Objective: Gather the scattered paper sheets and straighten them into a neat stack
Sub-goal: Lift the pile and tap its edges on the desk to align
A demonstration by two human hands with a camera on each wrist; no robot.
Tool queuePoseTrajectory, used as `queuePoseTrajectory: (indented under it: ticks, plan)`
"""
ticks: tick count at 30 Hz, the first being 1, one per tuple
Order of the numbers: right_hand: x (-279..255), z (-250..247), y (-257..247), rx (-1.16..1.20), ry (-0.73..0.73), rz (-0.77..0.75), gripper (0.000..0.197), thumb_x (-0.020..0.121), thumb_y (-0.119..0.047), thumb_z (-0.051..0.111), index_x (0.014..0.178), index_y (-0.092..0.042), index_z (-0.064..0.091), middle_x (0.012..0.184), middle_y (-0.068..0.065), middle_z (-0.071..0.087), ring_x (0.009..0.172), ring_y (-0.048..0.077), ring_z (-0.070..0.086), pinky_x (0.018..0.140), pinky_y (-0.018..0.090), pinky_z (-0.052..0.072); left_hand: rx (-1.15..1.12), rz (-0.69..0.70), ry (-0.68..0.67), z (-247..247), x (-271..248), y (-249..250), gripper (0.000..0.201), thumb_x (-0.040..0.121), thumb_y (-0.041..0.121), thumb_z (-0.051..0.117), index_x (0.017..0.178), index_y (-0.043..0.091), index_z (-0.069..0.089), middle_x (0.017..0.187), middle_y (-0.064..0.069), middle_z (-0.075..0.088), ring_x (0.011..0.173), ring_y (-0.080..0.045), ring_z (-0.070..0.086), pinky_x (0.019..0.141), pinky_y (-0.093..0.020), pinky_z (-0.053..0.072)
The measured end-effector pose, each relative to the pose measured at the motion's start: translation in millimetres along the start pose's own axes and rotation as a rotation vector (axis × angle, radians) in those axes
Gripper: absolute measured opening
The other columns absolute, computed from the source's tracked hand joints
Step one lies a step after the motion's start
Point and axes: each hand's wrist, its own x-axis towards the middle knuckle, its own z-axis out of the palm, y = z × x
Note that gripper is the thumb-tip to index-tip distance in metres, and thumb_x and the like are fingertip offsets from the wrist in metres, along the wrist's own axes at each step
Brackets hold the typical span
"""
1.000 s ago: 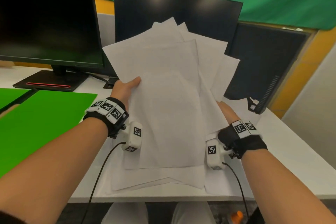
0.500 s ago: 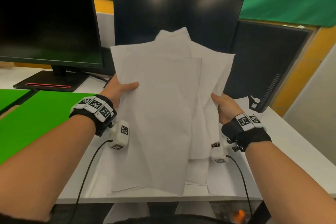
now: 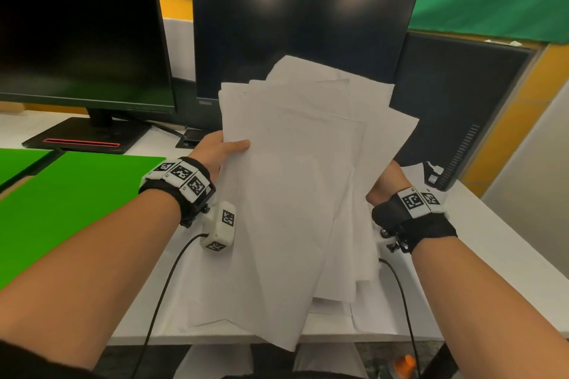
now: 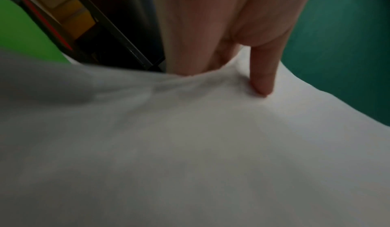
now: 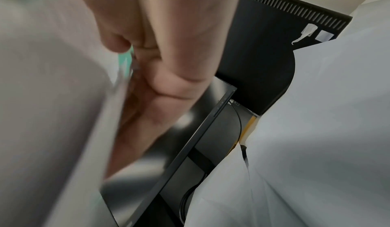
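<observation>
I hold a loose, fanned bundle of white paper sheets upright above the white desk, corners sticking out at the top and bottom. My left hand grips the bundle's left edge, thumb pressed on the front sheet. My right hand holds the right edge, fingers mostly hidden behind the sheets; in the right wrist view they lie curled against the blurred paper. Another sheet lies on the desk behind the right hand.
Three dark monitors stand along the back of the desk. A bright green mat covers the desk's left part. Wrist camera cables hang toward the front edge.
The sheets have been drawn closer together and lowered, the fan narrower than a second ago. Both hands moved inward and slightly up the bundle's sides.
</observation>
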Motion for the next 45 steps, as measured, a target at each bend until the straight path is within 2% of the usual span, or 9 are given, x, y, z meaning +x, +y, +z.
queuePoseTrajectory:
  ticks: [5,7,11,18,25,29,34,42,45]
  plan:
    - [-6,0,-6,0.038,-0.238,0.077,0.105,0.052,-0.085,0.036,0.142,-0.031,0.036,0.143,0.001,0.048,0.117,0.027,0.057,0.104,0.049,0.041,0.012,0.199,0.291,8,-1,8,0.046,0.084,0.009,0.065,0.127,0.007,0.053,0.128,-0.013,0.060,0.112,-0.027,0.059,0.100,-0.042,0.048]
    - [-9,7,-7,-0.058,-0.168,-0.020,0.110,0.052,-0.079,0.050,0.145,-0.023,0.031,0.146,0.008,0.044,0.099,0.025,0.062,0.101,0.040,0.046,-0.025,0.284,0.372,13,-4,15,0.044,0.082,0.007,0.066,0.124,0.004,0.053,0.122,-0.012,0.062,0.102,-0.021,0.059,0.087,-0.030,0.051]
    - [-10,17,-18,-0.361,0.151,-0.442,0.048,0.082,-0.017,0.069,0.125,-0.005,0.053,0.122,0.009,0.062,0.098,0.015,0.060,0.066,0.001,0.049,-0.060,0.437,0.251,11,-19,38,0.052,0.075,0.013,0.075,0.123,0.010,0.054,0.118,-0.004,0.064,0.106,-0.021,0.064,0.082,-0.030,0.056]
    - [-25,32,-33,-0.328,0.043,-0.555,0.062,0.073,-0.011,0.077,0.127,-0.004,0.049,0.124,0.008,0.060,0.114,0.021,0.059,0.098,0.030,0.049,-0.055,0.557,-0.007,0,-41,58,0.057,0.061,0.023,0.080,0.116,0.017,0.062,0.112,-0.002,0.069,0.108,-0.020,0.067,0.091,-0.036,0.055]
    - [-25,41,-40,-0.289,0.124,-0.656,0.052,0.075,-0.010,0.075,0.122,-0.009,0.053,0.113,0.003,0.064,0.096,0.002,0.064,0.087,0.018,0.054,-0.051,0.530,0.043,-4,-43,64,0.060,0.066,0.015,0.078,0.122,0.009,0.056,0.118,-0.007,0.066,0.112,-0.025,0.064,0.097,-0.045,0.052]
    - [-18,37,-31,-0.322,-0.097,-0.431,0.051,0.075,-0.006,0.073,0.119,-0.019,0.050,0.108,-0.005,0.064,0.105,0.014,0.063,0.085,0.026,0.056,-0.151,0.525,0.091,-3,-46,64,0.040,0.080,0.008,0.070,0.118,0.014,0.058,0.113,-0.002,0.067,0.106,-0.020,0.067,0.092,-0.037,0.055]
    - [-16,42,-28,-0.103,0.028,-0.388,0.040,0.077,-0.011,0.071,0.115,-0.008,0.058,0.104,0.004,0.067,0.102,0.023,0.065,0.092,0.037,0.053,-0.030,0.327,-0.138,-9,-46,46,0.061,0.066,0.022,0.081,0.121,0.014,0.055,0.117,-0.005,0.067,0.100,-0.017,0.070,0.081,-0.032,0.058]
    - [9,21,-15,-0.507,-0.028,0.075,0.056,0.086,-0.056,0.049,0.131,-0.024,0.043,0.122,0.005,0.057,0.110,0.027,0.058,0.087,0.043,0.051,0.086,0.012,0.142,-90,-23,15,0.035,0.082,0.004,0.062,0.117,0.007,0.061,0.124,-0.018,0.062,0.094,-0.033,0.064,0.087,-0.045,0.053]
    - [19,0,12,-0.714,0.094,0.241,0.056,0.088,-0.039,0.057,0.133,-0.008,0.045,0.138,0.014,0.048,0.124,0.033,0.048,0.106,0.046,0.039,0.343,-0.170,0.197,-115,-26,-26,0.034,0.081,0.006,0.065,0.115,0.006,0.059,0.078,-0.015,0.073,0.077,-0.035,0.061,0.072,-0.034,0.059]
